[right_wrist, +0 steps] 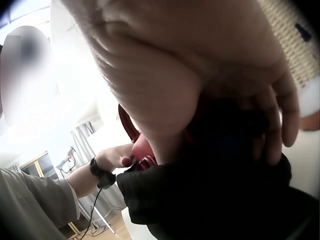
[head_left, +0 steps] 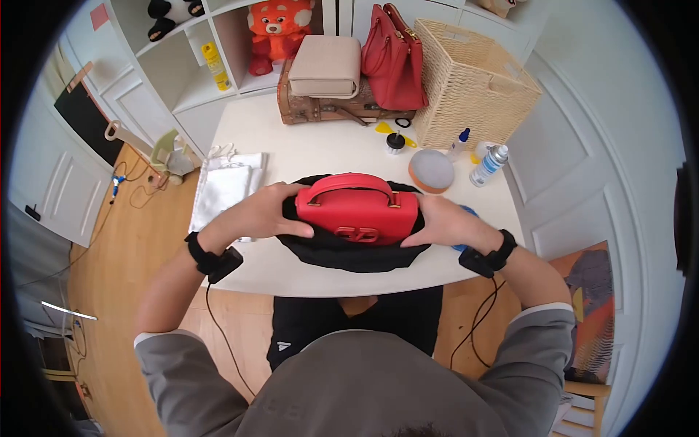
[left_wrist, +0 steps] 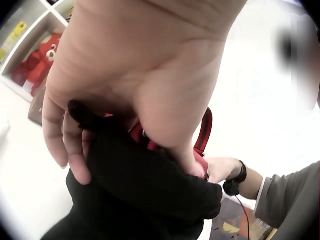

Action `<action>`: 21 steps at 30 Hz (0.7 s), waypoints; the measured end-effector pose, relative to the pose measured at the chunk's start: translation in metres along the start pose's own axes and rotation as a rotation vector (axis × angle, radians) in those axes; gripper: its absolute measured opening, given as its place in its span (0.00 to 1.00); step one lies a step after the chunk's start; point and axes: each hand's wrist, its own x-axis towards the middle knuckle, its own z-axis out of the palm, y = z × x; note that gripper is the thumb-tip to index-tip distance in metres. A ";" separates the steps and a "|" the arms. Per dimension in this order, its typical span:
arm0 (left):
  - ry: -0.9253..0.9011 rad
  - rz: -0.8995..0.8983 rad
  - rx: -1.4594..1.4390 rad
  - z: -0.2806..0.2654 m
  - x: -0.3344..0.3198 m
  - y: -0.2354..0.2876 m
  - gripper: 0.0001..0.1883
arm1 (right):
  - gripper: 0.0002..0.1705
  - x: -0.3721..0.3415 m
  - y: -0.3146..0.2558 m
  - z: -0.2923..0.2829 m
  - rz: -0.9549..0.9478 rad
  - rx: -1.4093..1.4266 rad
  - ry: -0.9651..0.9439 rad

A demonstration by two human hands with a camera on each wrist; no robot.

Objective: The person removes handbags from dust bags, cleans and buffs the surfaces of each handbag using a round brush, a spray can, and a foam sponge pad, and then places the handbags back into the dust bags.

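Observation:
A red handbag (head_left: 357, 211) with a top handle and a front clasp sits in a bunched black cloth (head_left: 342, 256) over the table's middle. The left hand (head_left: 273, 211) grips the bag's left end, thumb at the front; in the left wrist view that hand (left_wrist: 135, 75) has its fingers over the black cloth (left_wrist: 145, 185). On the right end, the right hand (head_left: 448, 221) grips bag and cloth, thumb on the front. The right wrist view shows this hand (right_wrist: 195, 75) with its thumb against the red bag (right_wrist: 142, 146) and fingers behind the cloth (right_wrist: 210, 200).
White folded cloth (head_left: 222, 191) lies at the left of the table (head_left: 255, 273). At the back stand a brown case (head_left: 291, 109) with a beige bag (head_left: 325, 65), a dark red bag (head_left: 393, 65) and a wicker basket (head_left: 466, 87). A round tin (head_left: 431, 172) and spray bottle (head_left: 489, 166) are at right.

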 end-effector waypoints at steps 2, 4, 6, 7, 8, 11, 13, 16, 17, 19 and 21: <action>0.019 0.030 -0.271 0.006 0.001 -0.009 0.37 | 0.53 -0.003 -0.001 -0.001 -0.085 0.209 0.001; 0.024 0.026 -0.304 0.006 -0.001 -0.010 0.36 | 0.51 -0.003 -0.003 -0.007 -0.046 0.277 0.000; 0.019 0.018 -0.329 0.008 -0.001 -0.010 0.36 | 0.49 -0.004 -0.009 -0.011 -0.006 0.356 0.007; 0.078 0.039 -0.329 0.011 -0.001 -0.008 0.33 | 0.49 -0.005 -0.014 -0.013 -0.011 0.323 0.033; 0.137 0.058 -0.329 0.013 -0.002 -0.004 0.31 | 0.48 -0.005 -0.018 -0.014 -0.017 0.291 0.058; 0.315 0.002 -0.368 0.012 -0.014 0.028 0.29 | 0.49 -0.006 -0.024 -0.014 0.047 0.227 0.096; 0.313 -0.056 -0.319 0.013 -0.018 0.026 0.29 | 0.49 -0.007 -0.023 -0.013 0.037 0.176 0.118; 0.361 -0.083 -0.055 0.008 -0.024 0.032 0.28 | 0.51 -0.011 -0.025 -0.015 0.026 0.114 0.151; 0.391 -0.084 -0.005 0.005 -0.025 0.038 0.26 | 0.52 -0.012 -0.027 -0.016 0.022 0.099 0.158; 0.422 -0.087 0.044 0.006 -0.025 0.039 0.25 | 0.52 -0.015 -0.032 -0.018 0.025 0.086 0.171; 0.492 -0.051 0.197 0.007 -0.023 0.036 0.22 | 0.53 -0.016 -0.036 -0.022 0.026 0.070 0.185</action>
